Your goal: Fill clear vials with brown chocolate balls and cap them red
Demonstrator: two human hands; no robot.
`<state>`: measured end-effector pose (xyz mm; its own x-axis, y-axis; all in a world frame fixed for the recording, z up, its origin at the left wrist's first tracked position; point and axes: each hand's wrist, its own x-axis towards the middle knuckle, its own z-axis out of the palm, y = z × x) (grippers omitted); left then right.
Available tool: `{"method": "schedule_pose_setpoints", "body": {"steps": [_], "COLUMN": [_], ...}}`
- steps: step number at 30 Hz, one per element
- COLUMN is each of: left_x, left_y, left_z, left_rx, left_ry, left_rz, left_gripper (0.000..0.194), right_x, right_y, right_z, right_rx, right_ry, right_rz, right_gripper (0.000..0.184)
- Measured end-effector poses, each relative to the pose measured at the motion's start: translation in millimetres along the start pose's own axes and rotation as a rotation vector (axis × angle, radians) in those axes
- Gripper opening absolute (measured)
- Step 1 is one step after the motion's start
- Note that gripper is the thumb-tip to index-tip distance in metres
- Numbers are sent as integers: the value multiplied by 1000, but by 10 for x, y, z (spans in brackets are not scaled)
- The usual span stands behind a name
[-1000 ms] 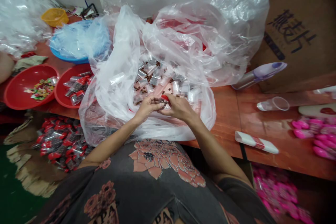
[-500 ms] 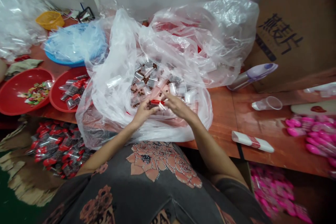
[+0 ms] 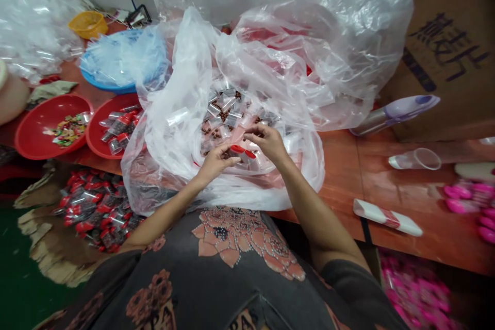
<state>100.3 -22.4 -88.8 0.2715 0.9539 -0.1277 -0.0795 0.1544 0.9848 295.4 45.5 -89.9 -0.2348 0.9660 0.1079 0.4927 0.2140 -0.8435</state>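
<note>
My left hand [image 3: 216, 164] is closed round a small clear plastic container with red parts [image 3: 236, 149] at its top, held over the open plastic bag. Just up and to the right of it, my right hand [image 3: 266, 142] has its thumb and fingers drawn together. Whatever sits at those fingertips is too small to make out. Under both hands, the bag [image 3: 160, 139] lies spread with its edges folded back. Inside are clear plastic containers [image 3: 234, 117] and scattered small brown balls [image 3: 224, 115].
To the left stand a red bowl of colourful bits [image 3: 29, 134], a red bowl of red-capped containers [image 3: 95, 139] and a blue basin [image 3: 91, 80]. A box of red-capped containers [image 3: 96, 206] sits below. Rightward are a purple-handled tool [image 3: 410, 108], a clear cup [image 3: 425, 159] and a white packet [image 3: 386, 216].
My right hand has drawn up and back from the container, leaving a gap. Two red parts now show at the container in my left hand. The whole view has shifted slightly.
</note>
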Motion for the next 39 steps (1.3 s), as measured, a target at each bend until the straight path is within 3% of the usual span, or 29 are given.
{"method": "schedule_pose_setpoints", "body": {"steps": [4, 8, 11, 14, 20, 28, 32, 35, 39], "left_x": [10, -11, -28, -28, -38, -87, -69, -54, -52], "left_y": [52, 87, 102, 124, 119, 107, 186, 213, 207], "left_z": [24, 87, 133, 153, 171, 244, 195, 176, 187], "left_rx": [116, 195, 145, 41, -41, -116, -96, -85, -45], "left_ry": [-47, -90, -118, -121, -92, -3, 45, 56, 21], "left_rz": [37, 57, 51, 22, -24, 22, 71, 92, 85], "left_gripper": [39, 29, 34, 42, 39, 34, 36, 38, 41], "right_x": [-281, -430, -510, -577, -666, -762, -820, -852, -860], "right_y": [-239, -256, -256, -298, -346, -330, -231, -168, -220], "right_z": [-28, -6, 20, 6, -86, 24, 30, 56, 86], "right_rx": [101, 119, 215, 169, 34, 178, 465, 647, 589], "right_ry": [-29, -5, 95, 165, 75, 75, 231, 251, 427], "right_rz": [-179, -245, -218, -262, -397, -216, 49, 246, 225], "right_gripper": [17, 16, 15, 14, 22, 28, 40, 30, 26]}}
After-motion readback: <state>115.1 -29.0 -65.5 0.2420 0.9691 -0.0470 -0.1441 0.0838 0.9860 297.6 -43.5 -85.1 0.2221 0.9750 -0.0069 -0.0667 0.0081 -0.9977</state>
